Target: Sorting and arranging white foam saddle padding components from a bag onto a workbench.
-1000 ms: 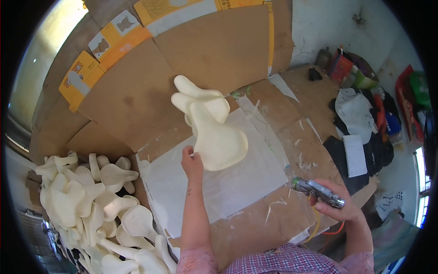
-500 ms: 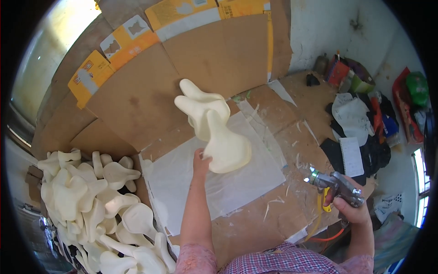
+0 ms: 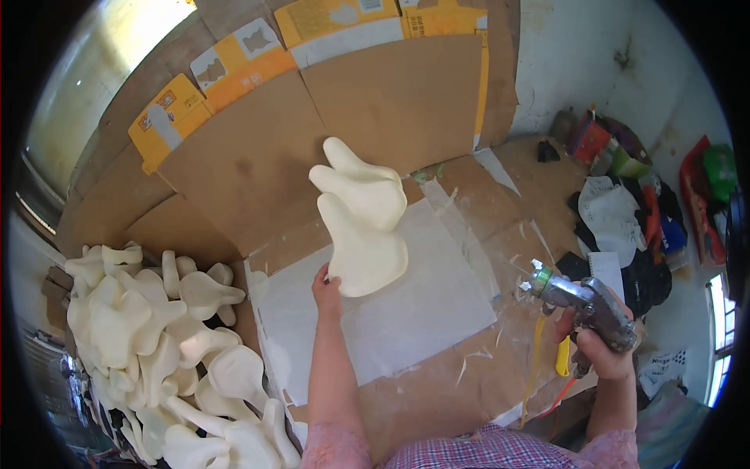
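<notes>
At frame centre a cream casting [image 3: 359, 223] is gripped by its lower edge in the left hand [image 3: 326, 291], while a spray gun [image 3: 582, 305] is clenched in the right hand [image 3: 601, 348] at lower right, so overspray could drift onto the cardboard [image 3: 391, 94].

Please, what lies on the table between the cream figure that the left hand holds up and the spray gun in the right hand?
In the head view, only the white sheet and bare cardboard with pale scraps lie between the cream figure and the spray gun.
</notes>
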### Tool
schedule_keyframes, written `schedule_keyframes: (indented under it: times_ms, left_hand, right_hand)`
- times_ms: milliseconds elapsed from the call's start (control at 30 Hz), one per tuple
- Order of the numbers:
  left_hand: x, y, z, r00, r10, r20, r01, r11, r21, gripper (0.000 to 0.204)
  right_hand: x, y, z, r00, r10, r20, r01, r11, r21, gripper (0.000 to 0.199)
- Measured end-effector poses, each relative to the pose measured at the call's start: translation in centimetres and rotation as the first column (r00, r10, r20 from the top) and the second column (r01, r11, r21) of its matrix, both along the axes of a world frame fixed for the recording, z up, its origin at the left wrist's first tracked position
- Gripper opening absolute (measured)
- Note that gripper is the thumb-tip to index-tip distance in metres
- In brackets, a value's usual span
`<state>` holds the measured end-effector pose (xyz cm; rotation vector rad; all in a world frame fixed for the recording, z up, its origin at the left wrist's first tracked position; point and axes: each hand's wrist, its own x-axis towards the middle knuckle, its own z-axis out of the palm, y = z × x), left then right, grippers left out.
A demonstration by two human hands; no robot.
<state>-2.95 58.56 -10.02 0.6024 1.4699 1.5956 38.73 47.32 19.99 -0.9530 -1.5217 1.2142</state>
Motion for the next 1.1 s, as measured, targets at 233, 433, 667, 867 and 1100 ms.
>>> schedule_keyframes:
  times_ms: [233,433,667,867,1100]
  left_hand:
    - [5.0,4.7,1.4,0.986,-0.099,-0.132,0.107,0.992,0.062,0.052]
    - [4.0,6.1,1.0,0.914,-0.314,-0.256,0.331,0.943,0.026,0.058]
    - [5.1,10.3,4.7,0.951,-0.074,-0.299,0.104,0.991,0.085,0.084]
    - [4.8,11.4,7.4,0.918,-0.250,-0.308,0.237,0.968,-0.079,0.080]
    - [6.0,7.7,5.9,0.949,-0.232,0.215,0.231,0.973,0.027,0.062]
  right_hand:
    - [1.8,0.6,-3.0,0.996,-0.066,0.060,0.076,0.980,-0.183,0.052]
    - [1.4,1.4,-2.9,0.999,0.013,-0.047,-0.017,0.995,-0.102,0.054]
    - [1.3,1.1,-4.9,1.000,0.006,0.023,-0.002,0.985,-0.171,0.058]
    - [0.8,0.9,-6.5,1.000,-0.004,-0.006,0.003,0.978,-0.207,0.055]
    - [-0.2,0.1,-6.7,0.998,0.032,0.058,-0.019,0.977,-0.215,0.055]
